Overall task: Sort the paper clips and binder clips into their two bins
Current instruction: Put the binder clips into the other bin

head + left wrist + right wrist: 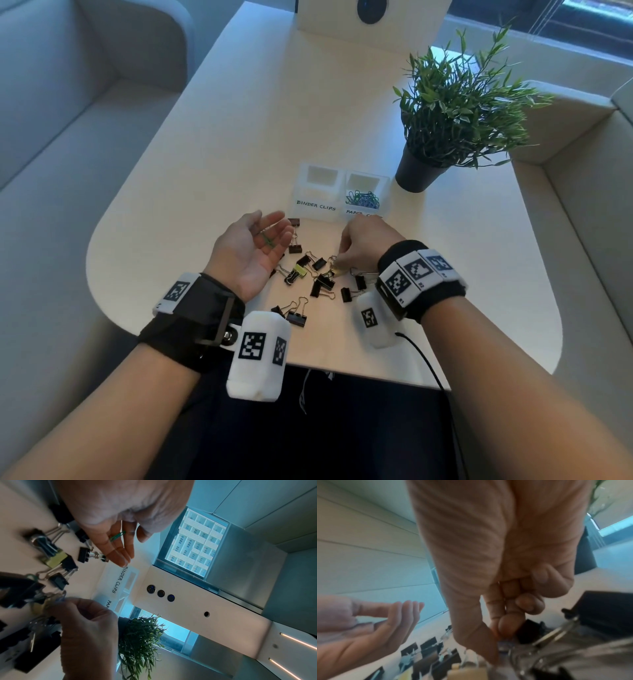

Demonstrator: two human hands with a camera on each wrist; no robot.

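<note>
My left hand (255,246) lies palm up above the table with its fingers relaxed, and a green paper clip (268,240) (117,535) rests loose on them. My right hand (337,262) reaches down into the pile of black binder clips (322,281). Its thumb and forefinger pinch a small bluish paper clip (60,597) among them; the wrist views are blurred there. Behind the pile stand two clear bins: the one labelled BINDER CLIPS (315,205) on the left looks empty, and the paper clips bin (385,192) holds several coloured paper clips (363,199).
A potted plant (445,113) in a dark pot (416,171) stands right of the bins. Binder clips lie scattered between my hands, one of them yellow-green (299,271). The table's rounded front edge (308,368) is close to my wrists. Grey sofas flank the table.
</note>
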